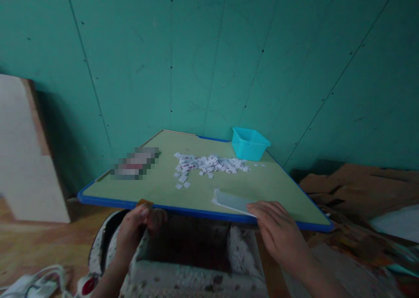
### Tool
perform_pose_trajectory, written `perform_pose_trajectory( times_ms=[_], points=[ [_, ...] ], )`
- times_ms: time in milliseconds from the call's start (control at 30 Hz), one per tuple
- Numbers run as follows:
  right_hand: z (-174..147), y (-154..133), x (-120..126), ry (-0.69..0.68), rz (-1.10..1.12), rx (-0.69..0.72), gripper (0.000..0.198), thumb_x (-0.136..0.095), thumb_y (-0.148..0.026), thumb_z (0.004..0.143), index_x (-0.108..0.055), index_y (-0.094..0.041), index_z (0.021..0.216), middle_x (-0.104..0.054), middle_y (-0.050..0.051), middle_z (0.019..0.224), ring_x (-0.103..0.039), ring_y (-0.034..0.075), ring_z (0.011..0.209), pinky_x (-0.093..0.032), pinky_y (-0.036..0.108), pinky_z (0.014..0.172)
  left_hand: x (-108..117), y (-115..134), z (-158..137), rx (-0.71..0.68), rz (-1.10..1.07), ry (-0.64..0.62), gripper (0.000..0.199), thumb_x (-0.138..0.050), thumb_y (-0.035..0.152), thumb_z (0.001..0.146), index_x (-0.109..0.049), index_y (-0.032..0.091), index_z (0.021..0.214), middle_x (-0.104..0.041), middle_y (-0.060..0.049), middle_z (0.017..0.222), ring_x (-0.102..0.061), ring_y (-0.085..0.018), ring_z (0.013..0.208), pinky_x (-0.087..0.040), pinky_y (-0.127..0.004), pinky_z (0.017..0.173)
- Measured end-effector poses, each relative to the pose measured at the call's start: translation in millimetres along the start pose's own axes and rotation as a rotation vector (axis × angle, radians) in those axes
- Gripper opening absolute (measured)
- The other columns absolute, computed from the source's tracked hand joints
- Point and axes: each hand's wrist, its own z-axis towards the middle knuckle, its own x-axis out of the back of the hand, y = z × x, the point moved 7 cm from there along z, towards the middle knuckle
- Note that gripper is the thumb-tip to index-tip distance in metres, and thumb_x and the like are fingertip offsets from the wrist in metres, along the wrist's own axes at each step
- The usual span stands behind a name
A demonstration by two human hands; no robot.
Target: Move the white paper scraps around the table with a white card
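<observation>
My left hand (pixel 135 226) is closed at the table's front edge, thumb and fingers against a small orange-brown piece (pixel 144 202) that mostly hides behind them. Farther right, my right hand (pixel 278 230) grips the right end of a flat, pale translucent sheet with white edges (pixel 232 200), possibly a plastic bag. Its left end lies over the tabletop near the front edge. Beyond both hands, a loose heap of small white square pieces (pixel 212 163) spreads across the middle of the light green table (pixel 157 188).
A turquoise plastic basket (pixel 250 145) stands at the table's back right. A blurred-out flat item (pixel 135 163) lies on the left. Below the table edge is an open, speckled fabric-covered box (pixel 196 274). Cardboard (pixel 360 186) lies right; a white board (pixel 29 149) leans left.
</observation>
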Motion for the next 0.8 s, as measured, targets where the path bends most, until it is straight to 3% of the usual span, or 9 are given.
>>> perform_pose_trajectory(
  times_ms=[200, 467, 567, 800],
  points=[
    [-16, 13, 14, 0.016, -0.068, -0.064, 0.027, -0.043, -0.006, 0.088, -0.058, -0.018, 0.107, -0.072, 0.005, 0.094, -0.066, 0.018, 0.085, -0.052, 0.034, 0.076, -3, 1, 1, 0.021, 0.012, -0.040, 0.031, -0.066, 0.031, 0.075, -0.063, 0.019, 0.047, -0.056, 0.000, 0.036, -0.049, -0.015, 0.038, -0.041, -0.029, 0.046],
    [-5, -34, 20, 0.046, 0.026, 0.025, 0.030, -0.039, -0.005, 0.087, -0.059, -0.020, 0.102, -0.074, 0.001, 0.094, -0.068, 0.015, 0.084, -0.051, 0.030, 0.077, 9, -6, 0, 0.018, 0.035, -0.010, 0.033, -0.062, 0.031, 0.078, -0.061, 0.020, 0.047, -0.056, 0.000, 0.038, -0.049, -0.015, 0.041, -0.045, -0.030, 0.054],
    [-7, -22, 12, 0.013, -0.013, -0.029, 0.031, -0.039, -0.003, 0.087, -0.059, -0.019, 0.104, -0.074, 0.003, 0.094, -0.067, 0.015, 0.085, -0.051, 0.030, 0.078, 10, -7, 0, 0.043, 0.031, 0.001, 0.032, -0.064, 0.032, 0.077, -0.061, 0.020, 0.047, -0.056, 0.000, 0.039, -0.046, -0.015, 0.040, -0.044, -0.030, 0.052],
    [-3, 34, -14, -0.016, -0.118, -0.154, 0.026, -0.040, -0.010, 0.090, -0.063, -0.016, 0.100, -0.073, 0.008, 0.089, -0.068, 0.021, 0.080, -0.053, 0.035, 0.072, 11, -8, -2, 0.070, -0.002, 0.011, 0.030, -0.064, 0.031, 0.076, -0.061, 0.021, 0.049, -0.054, 0.001, 0.040, -0.046, -0.015, 0.043, -0.048, -0.032, 0.058]
  ],
)
